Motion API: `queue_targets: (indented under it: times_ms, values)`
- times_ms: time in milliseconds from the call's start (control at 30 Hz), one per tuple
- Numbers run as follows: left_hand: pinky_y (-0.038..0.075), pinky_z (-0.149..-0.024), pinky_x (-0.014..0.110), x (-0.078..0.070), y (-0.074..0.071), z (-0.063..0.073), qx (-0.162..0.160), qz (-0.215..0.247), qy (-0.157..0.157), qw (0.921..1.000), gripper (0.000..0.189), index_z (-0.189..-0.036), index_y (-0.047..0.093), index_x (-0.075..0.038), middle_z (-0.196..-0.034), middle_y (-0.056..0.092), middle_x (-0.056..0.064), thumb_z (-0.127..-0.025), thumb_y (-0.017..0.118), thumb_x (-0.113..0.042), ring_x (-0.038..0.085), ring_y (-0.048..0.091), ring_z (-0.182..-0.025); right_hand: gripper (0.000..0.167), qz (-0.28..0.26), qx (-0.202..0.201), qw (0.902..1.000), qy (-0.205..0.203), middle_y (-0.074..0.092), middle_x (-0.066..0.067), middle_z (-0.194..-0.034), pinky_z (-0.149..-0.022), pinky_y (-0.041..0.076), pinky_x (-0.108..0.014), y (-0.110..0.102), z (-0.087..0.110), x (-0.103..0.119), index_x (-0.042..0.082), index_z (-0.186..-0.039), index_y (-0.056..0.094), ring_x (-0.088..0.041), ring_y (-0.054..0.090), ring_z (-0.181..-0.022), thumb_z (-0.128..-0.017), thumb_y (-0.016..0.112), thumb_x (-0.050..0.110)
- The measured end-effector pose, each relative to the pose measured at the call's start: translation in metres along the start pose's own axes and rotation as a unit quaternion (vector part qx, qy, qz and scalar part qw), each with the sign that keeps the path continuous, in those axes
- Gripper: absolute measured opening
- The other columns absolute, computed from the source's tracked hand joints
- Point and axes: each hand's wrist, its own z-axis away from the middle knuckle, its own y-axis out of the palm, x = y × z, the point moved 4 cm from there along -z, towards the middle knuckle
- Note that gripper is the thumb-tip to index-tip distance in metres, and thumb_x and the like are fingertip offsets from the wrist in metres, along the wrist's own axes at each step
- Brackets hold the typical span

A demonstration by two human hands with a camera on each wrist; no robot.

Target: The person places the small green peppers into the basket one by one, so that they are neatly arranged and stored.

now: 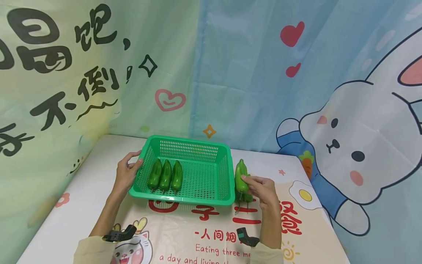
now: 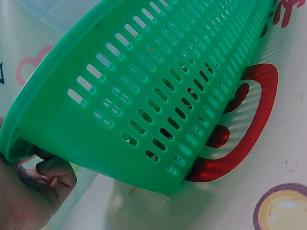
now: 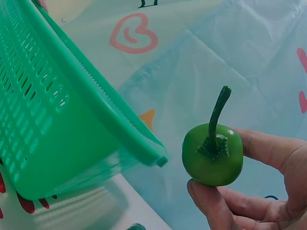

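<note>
A green plastic basket [image 1: 201,200] with slotted walls stands on the table. Several parts of its left rim are under my left hand [image 1: 126,170], which grips the edge; the left wrist view shows the fingers [image 2: 62,175] curled beneath that rim. Inside, three green peppers [image 1: 165,176] lie side by side toward the left, stems facing me. Just beyond the basket's right side, my right hand [image 1: 263,189] pinches another green pepper [image 1: 241,178] between thumb and fingers. Its stem end [image 3: 213,153] faces the right wrist camera. Below it, at least one more pepper [image 1: 248,198] lies partly hidden on the table.
A printed cloth [image 1: 197,249] with red lettering and cartoon pictures covers part of the white table [image 1: 62,220]. Behind the table hangs a curtain [image 1: 237,73] with a large rabbit, hearts and black characters.
</note>
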Motion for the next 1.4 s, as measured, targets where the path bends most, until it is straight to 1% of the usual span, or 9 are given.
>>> queue_targets:
  times_ms: [100, 167, 467, 733, 833, 933, 1167, 1267, 1400]
  values:
    - [0.057, -0.059, 0.026, 0.000, 0.000, 0.000, 0.001, 0.002, 0.000, 1.0000, 0.047, -0.158, 0.054, -0.005, -0.100, 0.081, 0.029, -0.116, 0.056, -0.024, 0.008, 0.072, -0.064, 0.068, 0.001, 0.006, 1.0000, -0.001, 0.070, -0.014, -0.129, -0.083, 0.061, -0.023, 0.005, 0.001, 0.002, -0.007, -0.139, 0.069, -0.013, 0.072, -0.093, -0.093, 0.090, 0.039]
    - [0.057, -0.059, 0.025, 0.000, 0.000, 0.000, 0.000, 0.001, 0.000, 1.0000, 0.046, -0.158, 0.054, -0.005, -0.099, 0.081, 0.029, -0.116, 0.056, -0.024, 0.007, 0.072, -0.064, 0.068, -0.002, 0.013, 0.9999, -0.004, 0.069, -0.015, -0.132, -0.084, 0.062, -0.023, 0.008, 0.001, 0.004, -0.006, -0.140, 0.069, -0.013, 0.072, -0.095, -0.093, 0.090, 0.038]
    - [0.056, -0.059, 0.026, 0.000, 0.001, -0.001, 0.001, -0.004, 0.005, 1.0000, 0.046, -0.158, 0.054, -0.005, -0.102, 0.080, 0.032, -0.116, 0.056, -0.024, 0.006, 0.071, -0.064, 0.060, -0.014, 0.030, 0.9992, -0.023, 0.079, -0.011, -0.119, -0.084, 0.064, -0.027, 0.023, 0.001, 0.014, -0.006, -0.135, 0.073, -0.012, 0.077, -0.089, -0.094, 0.089, 0.034]
    - [0.058, -0.062, 0.026, 0.000, 0.001, 0.000, 0.009, -0.004, 0.008, 0.9999, 0.049, -0.161, 0.051, -0.005, -0.113, 0.078, 0.037, -0.117, 0.054, -0.025, 0.008, 0.075, -0.067, 0.055, -0.008, 0.025, 0.9988, -0.041, 0.081, -0.011, -0.112, -0.077, 0.064, -0.025, 0.034, 0.000, 0.018, -0.007, -0.128, 0.077, -0.014, 0.075, -0.086, -0.092, 0.091, 0.032]
    - [0.058, -0.062, 0.026, 0.000, 0.001, 0.000, 0.010, -0.003, 0.009, 0.9999, 0.049, -0.161, 0.050, -0.005, -0.114, 0.077, 0.038, -0.117, 0.054, -0.025, 0.009, 0.075, -0.068, 0.053, -0.007, 0.031, 0.9982, -0.051, 0.081, -0.010, -0.107, -0.076, 0.064, -0.025, 0.038, 0.001, 0.019, -0.009, -0.126, 0.077, -0.013, 0.075, -0.084, -0.092, 0.090, 0.029]
    - [0.058, -0.061, 0.026, 0.000, 0.001, 0.000, 0.010, -0.001, 0.009, 0.9999, 0.048, -0.161, 0.050, -0.004, -0.113, 0.077, 0.037, -0.117, 0.054, -0.024, 0.010, 0.076, -0.067, 0.050, -0.008, 0.039, 0.9976, -0.057, 0.081, -0.010, -0.104, -0.075, 0.065, -0.026, 0.042, 0.001, 0.021, -0.011, -0.124, 0.077, -0.013, 0.075, -0.082, -0.093, 0.090, 0.027]
    - [0.058, -0.060, 0.026, 0.001, 0.001, 0.000, 0.009, 0.002, 0.008, 0.9999, 0.048, -0.161, 0.050, -0.003, -0.110, 0.079, 0.035, -0.117, 0.054, -0.022, 0.010, 0.076, -0.066, 0.052, -0.007, 0.044, 0.9980, -0.046, 0.081, -0.012, -0.107, -0.079, 0.066, -0.028, 0.052, 0.002, 0.024, -0.010, -0.125, 0.077, -0.014, 0.075, -0.083, -0.092, 0.091, 0.028]
    - [0.058, -0.060, 0.026, 0.002, 0.001, 0.000, 0.010, 0.003, 0.008, 0.9999, 0.049, -0.161, 0.049, -0.003, -0.109, 0.079, 0.035, -0.117, 0.054, -0.022, 0.011, 0.076, -0.066, 0.051, -0.007, 0.043, 0.9980, -0.045, 0.081, -0.012, -0.103, -0.077, 0.065, -0.027, 0.056, 0.001, 0.024, -0.009, -0.123, 0.077, -0.014, 0.075, -0.081, -0.091, 0.092, 0.028]
    - [0.058, -0.060, 0.026, 0.002, 0.000, 0.000, 0.008, 0.004, 0.007, 0.9999, 0.049, -0.161, 0.049, -0.003, -0.106, 0.080, 0.032, -0.117, 0.054, -0.022, 0.011, 0.075, -0.065, 0.050, -0.007, 0.048, 0.9970, -0.061, 0.080, -0.011, -0.097, -0.072, 0.064, -0.026, 0.061, 0.000, 0.026, -0.010, -0.118, 0.079, -0.013, 0.073, -0.077, -0.090, 0.092, 0.028]
